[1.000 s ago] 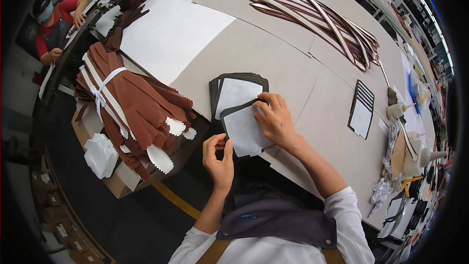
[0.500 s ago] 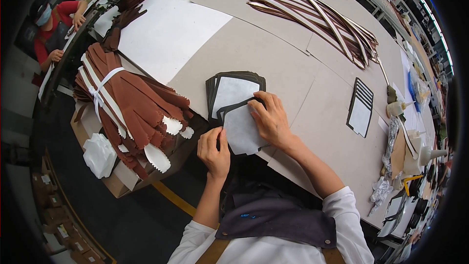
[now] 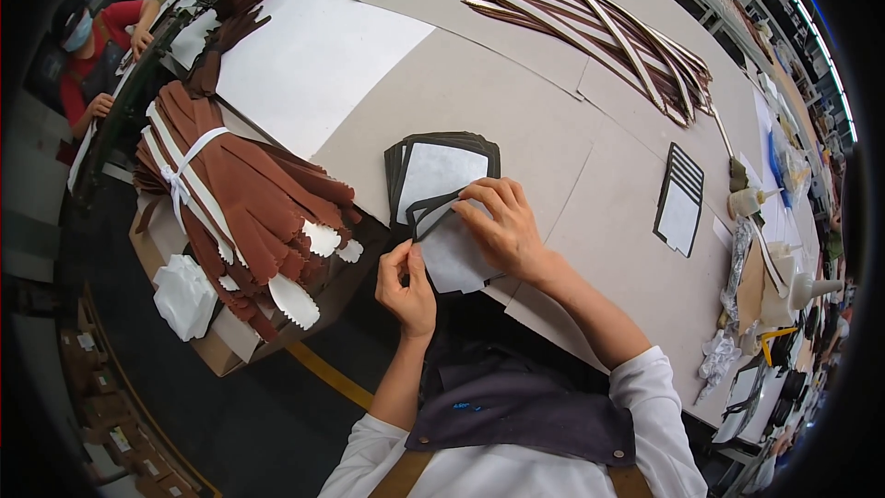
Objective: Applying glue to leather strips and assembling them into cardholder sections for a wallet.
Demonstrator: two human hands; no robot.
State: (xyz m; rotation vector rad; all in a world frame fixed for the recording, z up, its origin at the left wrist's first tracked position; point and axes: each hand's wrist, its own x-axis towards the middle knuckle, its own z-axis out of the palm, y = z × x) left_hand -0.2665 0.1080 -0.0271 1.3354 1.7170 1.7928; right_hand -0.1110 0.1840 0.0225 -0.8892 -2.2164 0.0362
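Note:
A flat dark-edged panel (image 3: pixel 458 263) with a pale backing lies over the table's near edge, overlapping the front of a stack of similar panels (image 3: pixel 446 171). My right hand (image 3: pixel 507 229) pinches its upper edge between thumb and fingertips, and a dark strip there stands a little folded over. At the panel's left corner my left hand (image 3: pixel 407 288) is closed, thumb against forefinger, on its border. My fingers hide part of that edge.
On the left, a tied bundle of brown strips (image 3: pixel 240 194) sits on a cardboard box (image 3: pixel 221 358). One slotted panel (image 3: pixel 680 201) lies to the right. Brown and white strips (image 3: pixel 590 37) lie at the back, glue bottles (image 3: pixel 800 293) at far right. A person (image 3: pixel 92 65) works at far left.
My right fingers have shifted slightly left and nearer along the panel's upper edge, and its dark strip now bends over more. My left hand has barely moved.

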